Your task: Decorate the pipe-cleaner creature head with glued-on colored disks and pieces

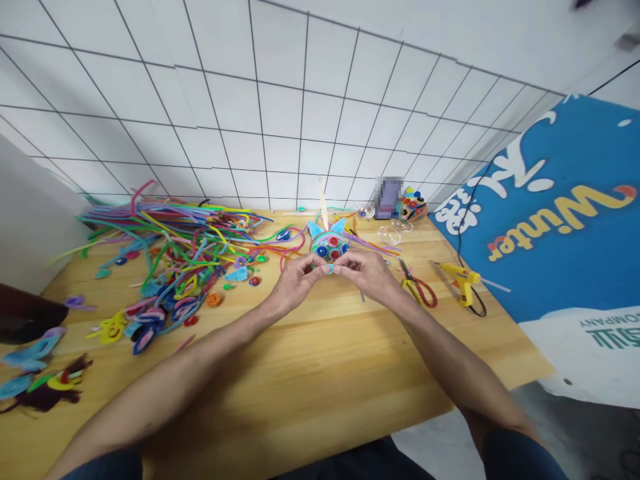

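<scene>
Both hands meet near the middle of the wooden table. My left hand (pixel 299 279) and my right hand (pixel 367 272) pinch a small light-blue piece (pixel 329 269) between their fingertips. Just behind them lies a round multicoloured figure (pixel 330 245) with blue pointed ears and red and blue round parts; its lower edge is partly hidden by the fingers. A pale stick (pixel 324 203) rises behind the figure.
Colourful pipe cleaners (pixel 170 223) and coiled pieces spread over the left side. Scissors (pixel 419 287) and a yellow glue gun (pixel 463 277) lie at the right. A phone (pixel 389 199) leans by the gridded wall. A dark cylinder (pixel 30 315) is far left.
</scene>
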Tool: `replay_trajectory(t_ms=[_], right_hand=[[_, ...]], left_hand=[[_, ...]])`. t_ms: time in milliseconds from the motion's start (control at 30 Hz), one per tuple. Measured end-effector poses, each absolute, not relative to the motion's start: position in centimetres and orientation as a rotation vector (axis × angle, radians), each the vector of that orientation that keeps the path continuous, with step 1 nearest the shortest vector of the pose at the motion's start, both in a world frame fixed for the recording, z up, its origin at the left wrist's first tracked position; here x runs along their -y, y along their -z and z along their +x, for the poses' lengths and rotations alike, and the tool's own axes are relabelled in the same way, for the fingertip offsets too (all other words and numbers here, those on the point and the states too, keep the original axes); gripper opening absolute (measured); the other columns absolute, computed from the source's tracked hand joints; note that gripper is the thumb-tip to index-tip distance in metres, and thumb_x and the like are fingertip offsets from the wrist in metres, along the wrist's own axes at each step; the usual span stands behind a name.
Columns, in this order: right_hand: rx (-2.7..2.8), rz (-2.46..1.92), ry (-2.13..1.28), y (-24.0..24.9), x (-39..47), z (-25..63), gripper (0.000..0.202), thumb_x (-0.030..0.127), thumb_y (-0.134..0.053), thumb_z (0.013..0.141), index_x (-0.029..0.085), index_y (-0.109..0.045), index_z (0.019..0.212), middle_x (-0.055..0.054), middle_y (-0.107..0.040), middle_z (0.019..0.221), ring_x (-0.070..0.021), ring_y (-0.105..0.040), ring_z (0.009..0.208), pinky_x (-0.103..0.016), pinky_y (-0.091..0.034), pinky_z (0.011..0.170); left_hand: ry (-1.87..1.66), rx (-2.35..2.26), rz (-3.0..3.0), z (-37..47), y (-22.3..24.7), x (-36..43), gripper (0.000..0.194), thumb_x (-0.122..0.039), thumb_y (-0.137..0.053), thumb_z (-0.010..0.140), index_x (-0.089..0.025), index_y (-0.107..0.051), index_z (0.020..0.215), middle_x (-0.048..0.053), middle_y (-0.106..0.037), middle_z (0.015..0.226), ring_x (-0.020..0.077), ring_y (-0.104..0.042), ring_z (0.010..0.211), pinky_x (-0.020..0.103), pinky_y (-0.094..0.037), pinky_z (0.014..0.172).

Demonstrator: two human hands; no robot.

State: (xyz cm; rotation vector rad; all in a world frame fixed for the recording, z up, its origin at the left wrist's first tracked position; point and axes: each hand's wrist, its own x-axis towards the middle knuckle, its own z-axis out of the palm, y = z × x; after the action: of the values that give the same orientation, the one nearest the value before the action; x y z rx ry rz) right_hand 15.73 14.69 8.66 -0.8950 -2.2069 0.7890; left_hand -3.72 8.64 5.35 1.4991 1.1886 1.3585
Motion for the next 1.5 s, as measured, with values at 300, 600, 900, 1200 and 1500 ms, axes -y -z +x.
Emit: replay_trajectory(t_ms=[300,600,900,1200,1500], right_hand=[[2.101,-1.02,-0.907,-7.7,-13.9,15.3,0.012,0.029,-0.069,0.086,0.021,-0.072,0.079,0.001,-0.07,0.071,-0.0144,-0.059,0.063,-0.027,-0.042,0.06],[2.317,-0.909,-0.692,-9.2,-13.9,15.9,0.008,0.02,-0.07,0.088,0.021,-0.073,0.081,-0.001,-0.067,0.074,-0.0152,-0.058,0.069,-0.029,-0.041,0.065],[2.063,-0.984,-1.026,-8.3,-14.1,15.9,0.019,0.037,-0.069,0.084,0.019,-0.074,0.08,0.0,-0.068,0.071,-0.0138,-0.056,0.063,-0.027,-0.041,0.06],[1.967,-1.065,-1.035,-7.2,-13.2,15.3,0.016,0.034,-0.062,0.081,0.02,-0.066,0.074,0.002,-0.064,0.067,-0.0116,-0.051,0.059,-0.025,-0.038,0.057],[2.114,-1.002,-1.055,-8.9,-13.5,16.0,0.024,0.041,-0.062,0.088,0.019,-0.069,0.083,0.001,-0.065,0.075,-0.0136,-0.053,0.068,-0.027,-0.039,0.064]], left_hand=[[-1.4,-1.16,1.275,-2.5,-4.2,-8.2,0.035,-0.052,-0.07,0.087,-0.018,-0.064,0.083,-0.004,-0.054,0.068,0.0107,-0.041,0.06,0.024,-0.036,0.058],[-1.23,-1.228,1.747,-4.3,-5.3,-8.3,0.027,-0.041,-0.062,0.093,-0.018,-0.066,0.08,-0.001,-0.06,0.071,0.0133,-0.05,0.066,0.025,-0.037,0.063],[-1.313,-1.105,1.251,-3.2,-5.1,-8.2,0.043,-0.057,-0.079,0.078,-0.018,-0.063,0.073,-0.006,-0.045,0.059,0.0086,-0.033,0.055,0.023,-0.029,0.053],[-1.311,-1.137,1.248,-2.6,-4.6,-7.7,0.043,-0.059,-0.077,0.079,-0.017,-0.067,0.079,-0.005,-0.052,0.063,0.0099,-0.038,0.058,0.025,-0.033,0.057],[-1.248,-1.225,1.603,-4.1,-5.1,-8.4,0.028,-0.044,-0.061,0.092,-0.018,-0.067,0.085,-0.002,-0.057,0.07,0.0134,-0.048,0.065,0.026,-0.037,0.063]])
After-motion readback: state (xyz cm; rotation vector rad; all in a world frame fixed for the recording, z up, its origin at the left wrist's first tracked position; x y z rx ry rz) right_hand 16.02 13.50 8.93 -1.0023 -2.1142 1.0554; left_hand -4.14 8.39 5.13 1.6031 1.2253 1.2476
